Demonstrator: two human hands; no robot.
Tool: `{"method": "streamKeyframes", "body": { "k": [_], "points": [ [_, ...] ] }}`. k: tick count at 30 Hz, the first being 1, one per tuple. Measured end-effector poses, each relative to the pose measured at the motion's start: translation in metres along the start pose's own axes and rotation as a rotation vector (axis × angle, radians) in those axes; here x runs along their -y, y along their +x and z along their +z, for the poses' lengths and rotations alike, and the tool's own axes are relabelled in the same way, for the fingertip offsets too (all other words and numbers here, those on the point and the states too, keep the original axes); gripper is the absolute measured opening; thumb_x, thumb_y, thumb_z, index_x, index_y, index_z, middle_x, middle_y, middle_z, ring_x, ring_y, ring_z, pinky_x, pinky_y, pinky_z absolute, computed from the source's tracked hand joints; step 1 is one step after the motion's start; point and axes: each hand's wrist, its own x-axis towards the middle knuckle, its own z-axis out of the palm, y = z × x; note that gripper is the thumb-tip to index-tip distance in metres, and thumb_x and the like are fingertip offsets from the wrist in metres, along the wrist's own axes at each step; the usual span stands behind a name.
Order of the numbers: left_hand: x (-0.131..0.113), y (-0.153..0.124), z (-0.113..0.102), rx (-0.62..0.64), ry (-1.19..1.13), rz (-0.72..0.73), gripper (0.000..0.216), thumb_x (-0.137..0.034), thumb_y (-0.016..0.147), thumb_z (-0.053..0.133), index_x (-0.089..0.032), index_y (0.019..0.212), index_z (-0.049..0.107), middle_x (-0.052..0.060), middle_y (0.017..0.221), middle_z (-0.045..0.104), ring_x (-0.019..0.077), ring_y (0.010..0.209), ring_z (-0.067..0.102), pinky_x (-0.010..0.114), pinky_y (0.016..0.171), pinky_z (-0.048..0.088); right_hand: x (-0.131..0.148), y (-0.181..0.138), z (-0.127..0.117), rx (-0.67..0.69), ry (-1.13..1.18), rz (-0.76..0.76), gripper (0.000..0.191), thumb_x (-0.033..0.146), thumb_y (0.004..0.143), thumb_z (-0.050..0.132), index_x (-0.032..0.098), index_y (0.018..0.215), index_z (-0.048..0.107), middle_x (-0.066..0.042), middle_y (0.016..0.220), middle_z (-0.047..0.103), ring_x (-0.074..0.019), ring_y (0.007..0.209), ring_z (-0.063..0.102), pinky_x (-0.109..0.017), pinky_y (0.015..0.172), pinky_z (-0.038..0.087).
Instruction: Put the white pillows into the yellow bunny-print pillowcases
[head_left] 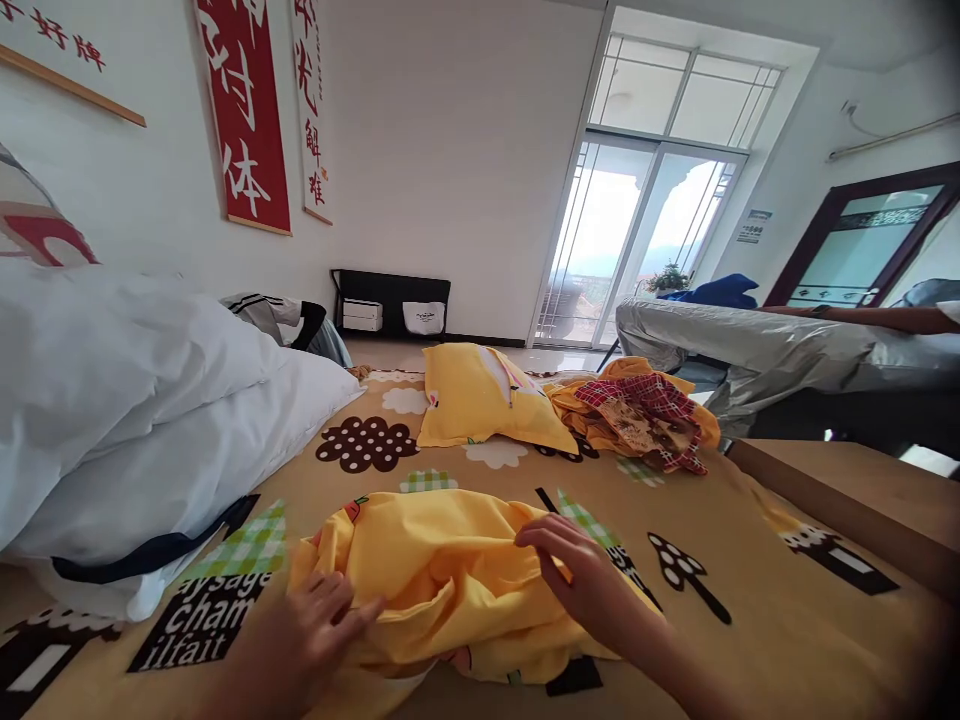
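Note:
A crumpled yellow cloth (420,540) printed with small carrots lies in loose folds before me; it looks like a pillowcase. On its near left part is my left hand (319,615), slightly blurred, the fingers bent onto the fabric. From the right, my right hand (562,560) grips a fold, its fingers curved over the top. Beyond the cloth rests a filled yellow pillow (472,400) with a slit along its upper face, where pinkish-white filling or lining shows.
A patterned brown bedspread (750,540) lies under everything. White bedding (150,400) is heaped at left. Yellow and red plaid cloths (637,410) are bunched at back right, near a cardboard box (847,500). Another person's arm (862,318) rests on a silver-covered table (750,335).

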Motion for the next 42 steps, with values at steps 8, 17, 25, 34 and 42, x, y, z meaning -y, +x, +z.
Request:
{"method": "streamKeyframes", "body": {
  "k": [8, 17, 25, 34, 42],
  "points": [
    [-0.02, 0.004, -0.009, -0.202, 0.25, 0.305, 0.038, -0.006, 0.085, 0.037, -0.021, 0.111, 0.061, 0.005, 0.098, 0.069, 0.0212, 0.1, 0.056, 0.041, 0.096, 0.038, 0.023, 0.023, 0.058, 0.197, -0.249, 0.286, 0.031, 0.037, 0.09, 0.043, 0.026, 0.072, 0.065, -0.011, 0.075, 0.071, -0.03, 0.069, 0.065, -0.04, 0.059, 0.041],
    [-0.024, 0.012, -0.007, -0.184, 0.035, 0.12, 0.019, -0.009, 0.086, 0.042, -0.018, 0.086, 0.059, 0.003, 0.073, 0.059, 0.0178, 0.067, 0.054, 0.031, 0.063, 0.045, 0.006, 0.026, 0.063, 0.16, -0.186, 0.258, 0.022, 0.024, 0.087, 0.048, 0.023, 0.071, 0.064, -0.003, 0.072, 0.07, -0.0194, 0.068, 0.063, -0.029, 0.057, 0.031],
    [0.009, 0.022, -0.019, -0.249, -0.342, -0.27, 0.021, -0.025, 0.095, 0.041, -0.022, 0.088, 0.06, 0.002, 0.083, 0.062, 0.016, 0.08, 0.058, 0.024, 0.072, 0.046, 0.0, 0.016, -0.024, -0.083, -0.043, 0.044, 0.042, 0.039, 0.096, 0.039, 0.021, 0.066, 0.064, -0.004, 0.063, 0.063, -0.016, 0.06, 0.055, -0.027, 0.059, 0.036],
    [0.0, 0.074, -0.062, -0.083, -0.68, -0.481, 0.041, -0.053, 0.088, 0.043, -0.018, 0.078, 0.063, -0.003, 0.061, 0.052, 0.0117, 0.058, 0.046, 0.021, 0.058, 0.037, 0.018, 0.033, -0.059, -0.618, 0.584, 0.179, 0.034, 0.051, 0.088, 0.052, 0.02, 0.079, 0.062, 0.0, 0.066, 0.056, -0.0137, 0.058, 0.049, -0.023, 0.05, 0.039],
    [0.003, 0.084, -0.082, 0.321, -0.9, -0.422, 0.026, -0.041, 0.08, 0.053, -0.017, 0.072, 0.059, -0.004, 0.068, 0.048, 0.0119, 0.065, 0.041, 0.021, 0.056, 0.031, 0.043, 0.083, -0.144, -0.86, -0.356, -0.117, 0.027, 0.036, 0.092, 0.043, 0.021, 0.078, 0.06, 0.002, 0.055, 0.051, -0.0104, 0.048, 0.042, -0.023, 0.048, 0.029]
  ]
}}
